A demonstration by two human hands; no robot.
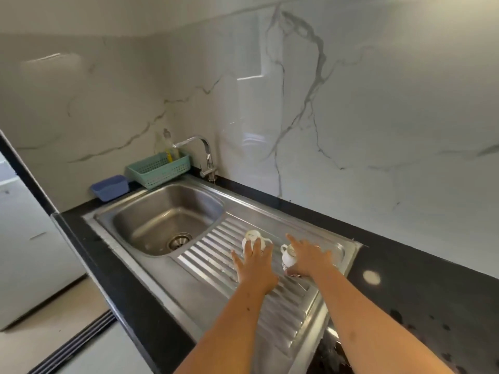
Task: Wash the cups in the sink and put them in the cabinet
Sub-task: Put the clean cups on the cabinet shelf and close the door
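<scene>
- The counter (405, 282) was dark and ran from 7 o'clock to 3 o'clock across the view, with the steel sink (151, 222) set into it. No cabinet was in view.
- The drainboard (205, 255) lay at 3 o'clock of the bowl. Both cups stood on its ribs, well apart from the drain (179, 241).
- The left hand (256, 268) had its fingers spread and fairly straight, laid over the near side of the left cup (251, 237). It touched the cup but did not look closed round it.
- The right hand (307, 257) lay against the 3 o'clock side of the right cup (287, 257), with the index finger straight toward 11 o'clock. The other fingers were hidden, so I could not tell whether it gripped.
- The left cup sat at 12 o'clock of the left hand, mouth down and base up. Its long axis was near upright and its handle pointed to 3 o'clock.
- The right cup sat at 9 o'clock of the right hand, also base up. Its handle pointed to 9 o'clock, so the two handles faced each other across the gap between the cups.
- Each cup was nearest its own hand, and neither arm needed to cross. Washing looked done, and the lift toward the cabinet seemed to turn on closing each hand round the cup body, not the handle.
- The ribs looked wet, so a loose hold might have let a cup slip.
</scene>
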